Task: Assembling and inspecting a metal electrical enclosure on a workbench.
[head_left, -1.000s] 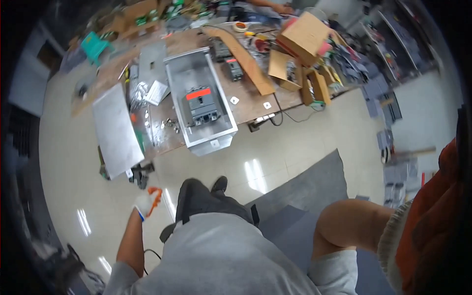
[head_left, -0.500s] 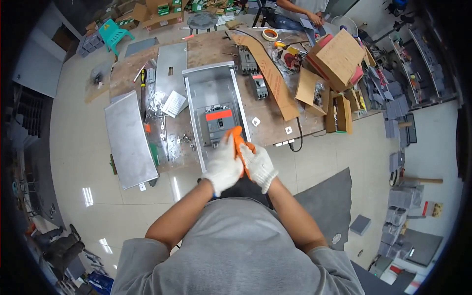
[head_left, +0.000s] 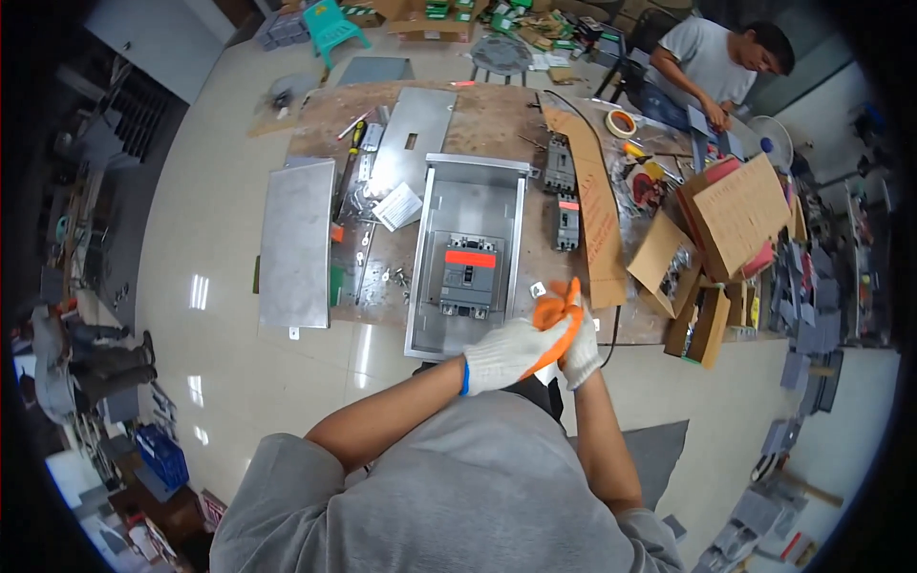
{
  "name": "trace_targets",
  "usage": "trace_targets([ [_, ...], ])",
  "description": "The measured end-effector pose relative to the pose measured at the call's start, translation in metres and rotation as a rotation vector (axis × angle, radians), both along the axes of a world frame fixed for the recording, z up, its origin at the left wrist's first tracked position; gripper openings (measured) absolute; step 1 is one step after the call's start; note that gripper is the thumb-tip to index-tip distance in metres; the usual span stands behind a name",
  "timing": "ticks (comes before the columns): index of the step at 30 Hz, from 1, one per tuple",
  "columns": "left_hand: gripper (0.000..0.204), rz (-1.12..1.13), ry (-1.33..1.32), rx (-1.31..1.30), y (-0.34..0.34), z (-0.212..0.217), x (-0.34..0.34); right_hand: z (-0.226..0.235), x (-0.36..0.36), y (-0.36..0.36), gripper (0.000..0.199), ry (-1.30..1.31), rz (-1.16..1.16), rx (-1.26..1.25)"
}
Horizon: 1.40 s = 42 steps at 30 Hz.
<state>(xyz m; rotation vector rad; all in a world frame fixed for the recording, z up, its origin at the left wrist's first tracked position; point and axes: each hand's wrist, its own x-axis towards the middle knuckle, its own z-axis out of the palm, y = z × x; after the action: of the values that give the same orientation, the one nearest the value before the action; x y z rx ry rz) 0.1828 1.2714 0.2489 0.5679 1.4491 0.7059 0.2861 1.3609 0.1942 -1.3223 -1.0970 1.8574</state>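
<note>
Left hand (head_left: 516,355) and right hand (head_left: 579,355) meet beside a metal box (head_left: 476,199)

Both wear white gloves with orange palms, touching near the box's front right corner; inside the open box sits a grey circuit breaker (head_left: 468,278) with a red strip; the box lies on a brown workbench (head_left: 489,124), a metal sheet (head_left: 294,248) to its left, a cardboard strip (head_left: 597,220) to its right; at the far right, a person (head_left: 702,55) in a pale shirt looks down.

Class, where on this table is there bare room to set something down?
Bare tabletop lies beyond the metal box, between slotted plate and cardboard strip. Crowded: right end, around the cardboard boxes; left, around the screwdriver and loose hardware.
</note>
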Motion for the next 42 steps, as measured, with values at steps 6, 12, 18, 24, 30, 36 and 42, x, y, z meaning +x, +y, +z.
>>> trace_targets([
  [6, 0.051, 0.172, -0.494, 0.278, 0.015, 0.021, 0.009, -0.013, 0.020, 0.036, 0.034, -0.412, 0.224, 0.317],
  [12, 0.051, -0.453, 0.869, 0.565, -0.009, 0.021, 0.002, -0.038, 0.008, 0.072, 0.031, -0.335, 0.187, 0.254],
  [18, 0.039, 0.197, 0.449, 0.419, -0.022, -0.047, -0.017, 0.056, -0.045, -0.011, 0.038, -0.348, 0.568, 0.599],
  [24, 0.054, 0.537, -0.041, 0.214, -0.009, -0.069, -0.019, 0.043, -0.050, -0.014, 0.056, -0.819, 0.957, 1.244],
  [30, 0.051, 0.835, -0.640, 0.161, -0.002, -0.051, -0.023, 0.042, -0.046, -0.006, 0.064, -0.912, 1.062, 1.181],
  [36, 0.044, 0.752, -0.749, 0.193, 0.028, -0.103, -0.013, 0.053, -0.044, 0.002, 0.068, -1.045, 1.211, 1.123],
  [42, 0.035, 0.845, -0.815, 0.099, 0.043, -0.098, 0.017, 0.050, -0.018, 0.015, 0.068, -1.108, 1.345, 0.975],
])
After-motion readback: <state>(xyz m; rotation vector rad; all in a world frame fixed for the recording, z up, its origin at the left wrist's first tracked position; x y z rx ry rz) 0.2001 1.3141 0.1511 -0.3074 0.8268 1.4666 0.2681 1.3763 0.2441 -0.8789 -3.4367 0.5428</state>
